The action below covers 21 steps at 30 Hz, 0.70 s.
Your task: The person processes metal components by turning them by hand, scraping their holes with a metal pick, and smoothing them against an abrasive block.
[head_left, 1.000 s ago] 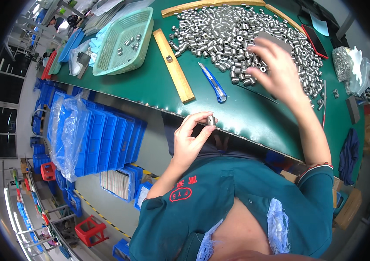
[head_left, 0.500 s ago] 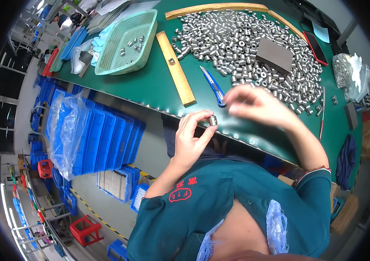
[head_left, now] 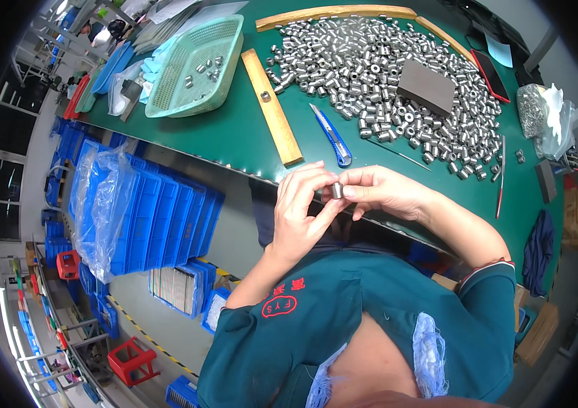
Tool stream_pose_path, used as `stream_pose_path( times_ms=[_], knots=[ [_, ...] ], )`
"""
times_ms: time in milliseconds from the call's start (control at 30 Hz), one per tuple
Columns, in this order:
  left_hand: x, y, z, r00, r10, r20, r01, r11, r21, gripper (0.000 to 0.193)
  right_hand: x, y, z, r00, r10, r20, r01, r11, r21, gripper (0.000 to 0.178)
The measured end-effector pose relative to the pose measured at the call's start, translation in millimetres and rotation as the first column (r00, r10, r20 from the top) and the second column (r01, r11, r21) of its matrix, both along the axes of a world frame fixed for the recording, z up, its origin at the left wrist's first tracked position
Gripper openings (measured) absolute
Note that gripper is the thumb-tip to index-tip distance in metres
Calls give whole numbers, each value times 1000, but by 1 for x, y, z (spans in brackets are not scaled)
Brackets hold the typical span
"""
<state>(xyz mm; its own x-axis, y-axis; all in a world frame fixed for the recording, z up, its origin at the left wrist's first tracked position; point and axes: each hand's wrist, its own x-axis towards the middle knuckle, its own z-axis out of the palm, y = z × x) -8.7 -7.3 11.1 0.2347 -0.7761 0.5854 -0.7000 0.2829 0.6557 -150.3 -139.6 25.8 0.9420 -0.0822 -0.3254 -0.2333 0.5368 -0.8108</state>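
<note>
A small metal bushing [head_left: 336, 191] is held at the table's near edge. My left hand [head_left: 300, 207] pinches it between thumb and fingers. From the other side, the fingertips of my right hand [head_left: 385, 193] close on the same piece. Just beyond my hands lies a blue utility knife [head_left: 333, 138] with its blade pointing away. A heap of similar metal bushings [head_left: 350, 75] covers the far side of the green table. One loose bushing [head_left: 266, 96] sits on a wooden strip [head_left: 274, 126] to the left.
A pale green basket [head_left: 155, 107] with several bushings stands at the left. A grey block [head_left: 427, 88] rests on the heap; wooden bars [head_left: 336, 11] edge it. A thin rod [head_left: 401, 155] lies before the heap. Blue crates [head_left: 160, 217] are stacked on the floor, left.
My right hand has come down from near the knife to the bushing and now grips it too. My left hand has stayed almost in place.
</note>
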Motion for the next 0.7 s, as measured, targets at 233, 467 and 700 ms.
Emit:
stream_pose_path(
  times_ms=[233, 467, 700],
  knots=[
    [-2, -2, 0, 1000, -6, -16, 6, 1000, -4, 32, 0, -1, 0, 998, -26, -61, 32, 995, 96, 26],
    [1, 4, -6, 958, 1, -288, 15, 998, 53, 29, -17, -51, 36, 904, -164, 395, 226, -600, -768, 45],
    [3, 1, -14, 741, -61, -669, 162, 983, 89, 30, -49, -112, 17, 843, -517, 149, -203, -563, -801, 56]
  ],
)
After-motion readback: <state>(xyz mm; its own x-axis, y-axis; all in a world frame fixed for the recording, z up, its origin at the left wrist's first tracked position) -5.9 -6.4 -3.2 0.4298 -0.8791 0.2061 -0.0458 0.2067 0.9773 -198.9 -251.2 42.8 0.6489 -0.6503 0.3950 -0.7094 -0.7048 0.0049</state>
